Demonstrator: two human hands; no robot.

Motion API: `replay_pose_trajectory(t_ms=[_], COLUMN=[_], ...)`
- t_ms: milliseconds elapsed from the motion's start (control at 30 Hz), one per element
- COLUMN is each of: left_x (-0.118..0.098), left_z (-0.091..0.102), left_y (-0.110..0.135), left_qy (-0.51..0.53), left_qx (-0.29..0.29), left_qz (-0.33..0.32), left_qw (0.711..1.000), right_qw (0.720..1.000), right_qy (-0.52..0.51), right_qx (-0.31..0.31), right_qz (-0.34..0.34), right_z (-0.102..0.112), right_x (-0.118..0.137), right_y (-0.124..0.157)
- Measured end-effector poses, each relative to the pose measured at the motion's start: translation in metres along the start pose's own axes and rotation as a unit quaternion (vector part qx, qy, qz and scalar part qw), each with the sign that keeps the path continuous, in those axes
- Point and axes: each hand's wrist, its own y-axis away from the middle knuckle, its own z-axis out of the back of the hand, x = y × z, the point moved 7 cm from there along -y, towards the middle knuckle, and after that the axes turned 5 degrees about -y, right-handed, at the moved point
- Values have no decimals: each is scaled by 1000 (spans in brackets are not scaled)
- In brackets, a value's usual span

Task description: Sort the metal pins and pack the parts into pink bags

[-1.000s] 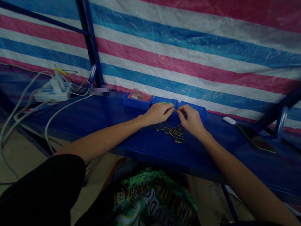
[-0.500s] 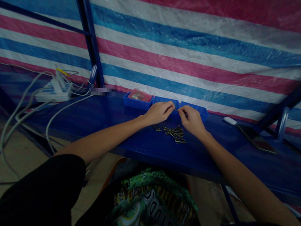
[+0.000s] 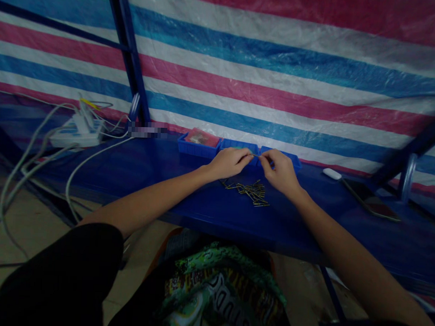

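Observation:
My left hand (image 3: 231, 162) and my right hand (image 3: 280, 170) meet above the blue table (image 3: 160, 175), fingertips pinched together on a thin metal pin (image 3: 256, 156) held between them. Just below the hands lies a small heap of similar metal pins (image 3: 250, 191) on the table. Behind the hands stand three small blue bins (image 3: 200, 148) in a row; the left one holds something reddish.
A white power strip (image 3: 78, 132) with several white cables lies at the table's left. At the right lie a small white case (image 3: 331, 174) and a dark phone (image 3: 371, 199). A striped tarp (image 3: 278, 65) hangs behind, crossed by blue frame posts (image 3: 130, 60).
My right hand has lifted slightly and shifted a little right, so the thin pin shows between the two hands. The left hand has stayed in place.

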Motion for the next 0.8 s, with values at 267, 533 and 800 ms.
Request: replay_pose_trajectory(t_ms=[267,533,800], left_x=[1,-5,-4], left_z=[-17,-33,-37], left_y=[1,11,12], left_qy=[7,30,-5], left_qx=[112,221,220], left_qz=[-46,-57,-66], left_qw=[993,973,973], right_qw=[990,973,980], right_qy=[68,154,171], right_qx=[-110,-118,-32], right_qz=[-50,-125,-100], right_z=[42,54,19], right_x=[-41,-94,-100], right_y=[-6,2,8])
